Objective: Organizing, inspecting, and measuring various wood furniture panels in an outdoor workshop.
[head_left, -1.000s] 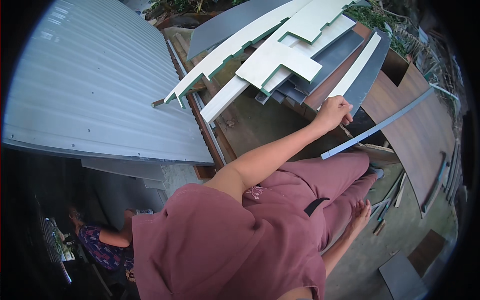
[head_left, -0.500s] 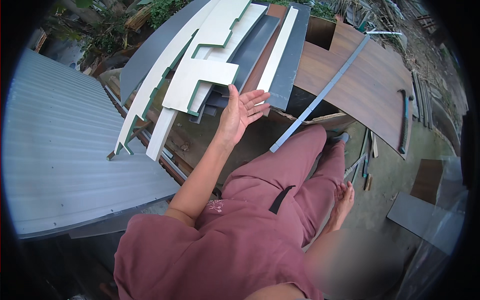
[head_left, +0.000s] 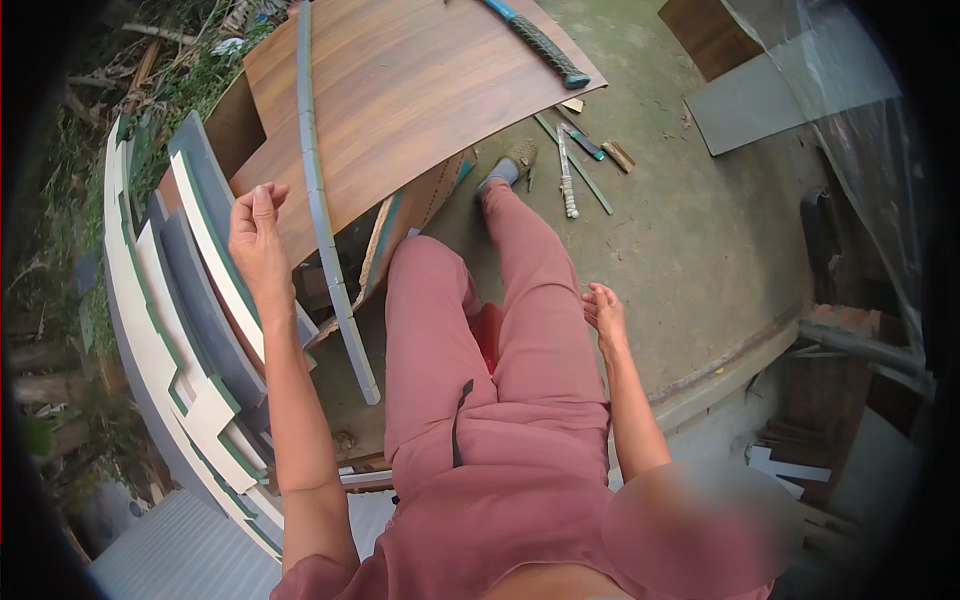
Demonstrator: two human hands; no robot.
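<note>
My left hand (head_left: pixel 261 238) is raised above the stack of cut boards at the left, loosely bent, with nothing visible in it. Nearest to it are a white-faced strip with a green edge (head_left: pixel 213 240) and dark grey panels (head_left: pixel 205 290). My right hand (head_left: pixel 606 316) hangs beside my right thigh, its fingers slightly curled and apart, and it looks free. A long grey-blue strip (head_left: pixel 318 185) lies across a brown wood-grain sheet (head_left: pixel 400 110), its near end sticking out past the edge. A hammer (head_left: pixel 545 50) with a dark grip rests on that sheet.
On the concrete floor (head_left: pixel 660 240) lie a tool with a white-wrapped handle (head_left: pixel 568 185), a green strip (head_left: pixel 590 180) and a wood scrap (head_left: pixel 618 156). A grey panel (head_left: pixel 745 105) and clear plastic sheeting (head_left: pixel 860 130) are at the right. Corrugated metal (head_left: pixel 170 550) shows lower left.
The view has turned right, so the boards now sit further left. My left hand has gone from spread fingers to a looser bend. My right hand remains beside my leg.
</note>
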